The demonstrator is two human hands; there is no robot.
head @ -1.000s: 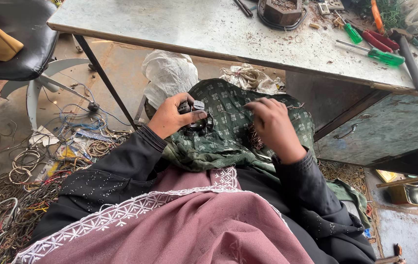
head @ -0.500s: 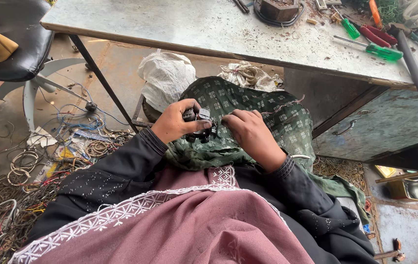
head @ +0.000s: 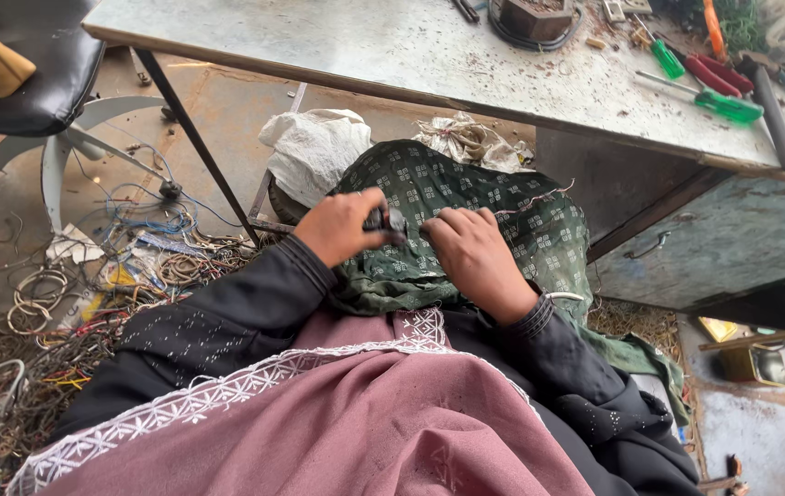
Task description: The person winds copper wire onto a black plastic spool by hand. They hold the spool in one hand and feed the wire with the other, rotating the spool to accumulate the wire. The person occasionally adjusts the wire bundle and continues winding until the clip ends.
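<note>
- Sitting at the edge of a grey metal workbench (head: 392, 55), I look down over my mauve shawl (head: 337, 432) and black sleeves at my lap.
- Spread across my knees lies a green patterned cloth (head: 493, 211), and both hands rest on top of it, close together near its middle.
- Heaped on the floor to my left is a tangle of scrap wires (head: 53, 321); beyond my knees sit a white sack (head: 314, 152) and a crumpled rag (head: 471, 142).
- My right hand (head: 475, 257) lies palm down on the cloth, fingers curled; I cannot tell whether they pinch anything underneath.
- My left hand (head: 342, 225) is closed around a small dark part (head: 385, 220), thumb and fingers clamped on it, with only its end showing.
- That part sits in the narrow gap between my two hands, poking out of the left fist toward the right fingertips; its long axis runs roughly left to right, and the left hand is plainly the nearer, since it has it.
- Compared with a second ago, my right hand has drawn in from farther out on the cloth until it nearly touches the left, and the part is now more hidden in my fist.
- Far off on the bench lie green-handled screwdrivers (head: 728, 106), untouched.
</note>
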